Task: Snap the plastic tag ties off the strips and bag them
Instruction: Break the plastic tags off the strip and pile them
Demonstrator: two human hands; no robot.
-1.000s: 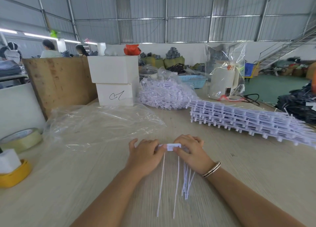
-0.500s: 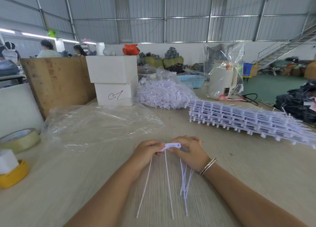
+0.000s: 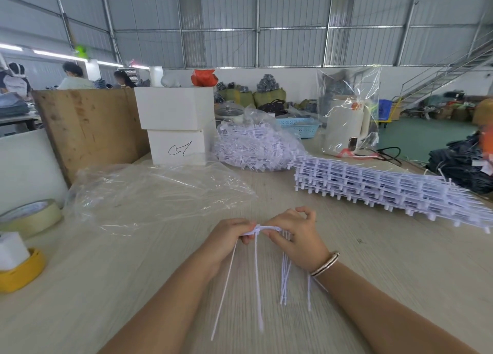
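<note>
Both hands, left hand (image 3: 229, 236) and right hand (image 3: 296, 236), pinching tag ties (image 3: 264, 229), clear bag (image 3: 149, 193) beyond, strips (image 3: 386, 185) stacked right

Both forearms are bare, with no sleeves in view. The left hand (image 3: 229, 236) wears nothing. Beside the right hand (image 3: 298, 236), the wrist carries a thin silver-and-dark metal bangle (image 3: 325, 263).

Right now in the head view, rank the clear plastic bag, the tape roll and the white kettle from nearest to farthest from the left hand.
1. Clear plastic bag, just up-left of the left hand.
2. Tape roll, at the table's far left edge.
3. White kettle, far back right, wrapped in plastic.
</note>
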